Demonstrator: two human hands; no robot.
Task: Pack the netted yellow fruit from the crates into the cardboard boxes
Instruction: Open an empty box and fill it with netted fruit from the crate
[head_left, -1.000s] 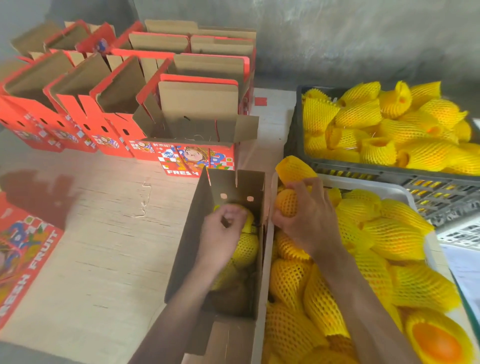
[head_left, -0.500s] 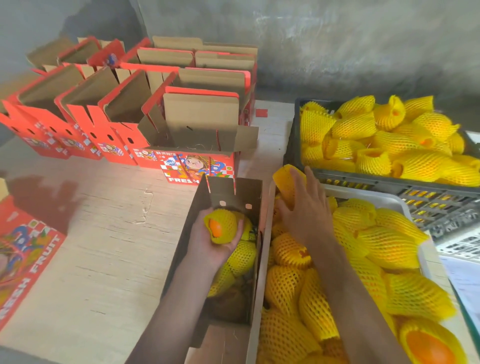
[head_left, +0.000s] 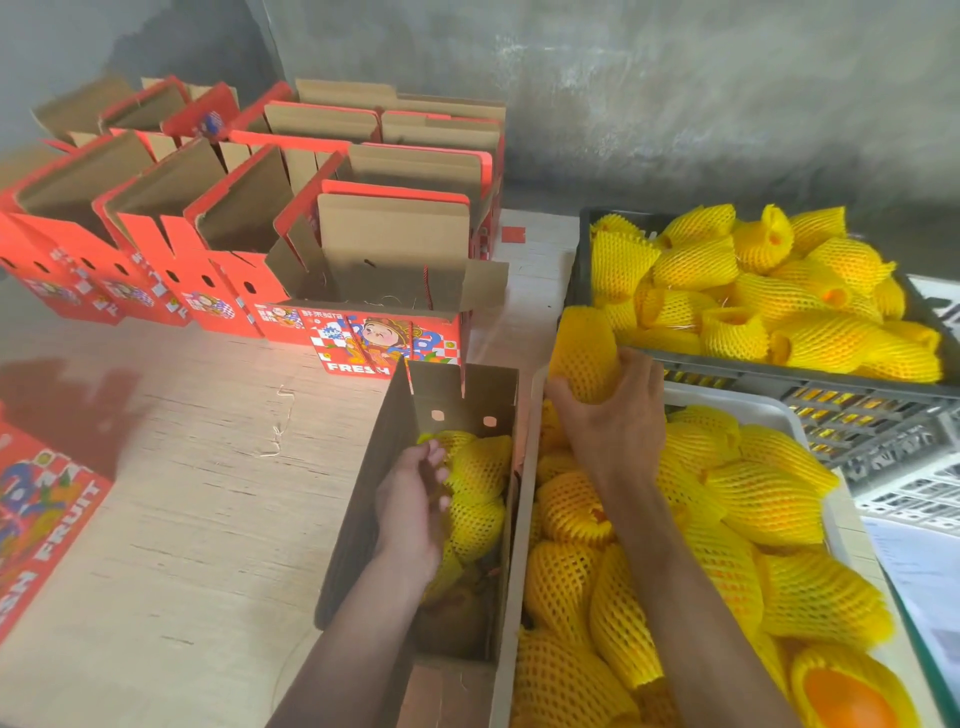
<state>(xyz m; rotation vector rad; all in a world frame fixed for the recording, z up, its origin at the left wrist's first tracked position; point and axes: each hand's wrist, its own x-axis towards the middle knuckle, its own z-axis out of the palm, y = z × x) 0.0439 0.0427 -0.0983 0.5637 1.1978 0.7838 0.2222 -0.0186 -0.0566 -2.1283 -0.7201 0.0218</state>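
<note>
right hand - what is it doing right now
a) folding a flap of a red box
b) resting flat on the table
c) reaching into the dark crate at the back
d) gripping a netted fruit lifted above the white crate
d: the right hand curls round a netted fruit raised over the near white crate.

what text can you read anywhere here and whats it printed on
"FRESH": white letters low on the front red box, under its cartoon figure.
"FRUIT": on the red box at the left edge, running up its side.
"SH": below that on the same box, likely the end of "FRESH"; the rest is cut off.
Characters along the top of the front red box: too blurred to read.
Print on the paper sheet at far right: too small to read.
</note>
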